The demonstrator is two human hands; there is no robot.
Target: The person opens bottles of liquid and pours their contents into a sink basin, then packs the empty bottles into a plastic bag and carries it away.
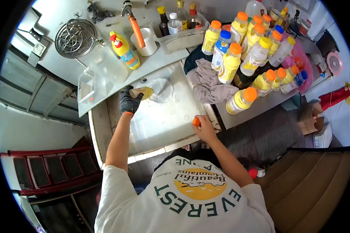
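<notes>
My left hand [130,101], in a dark grey knit glove, grips a bottle [147,92] with yellow on it. The bottle lies tilted on its side over the left back of the white sink [155,130], its end pointing right. Beyond it is a clear round patch [162,90]; I cannot tell if it is water or plastic. My bare right hand [206,130] pinches an orange bottle cap [196,122] above the sink's right front edge.
Several capped bottles [242,100] crowd the right counter [231,120] beside a crumpled grey cloth [212,79]. Behind the sink stand a yellow detergent bottle [125,52], a white tub [148,47] and a clear bin [173,42] of sauce bottles. An orange-hosed tap [136,31] hangs above.
</notes>
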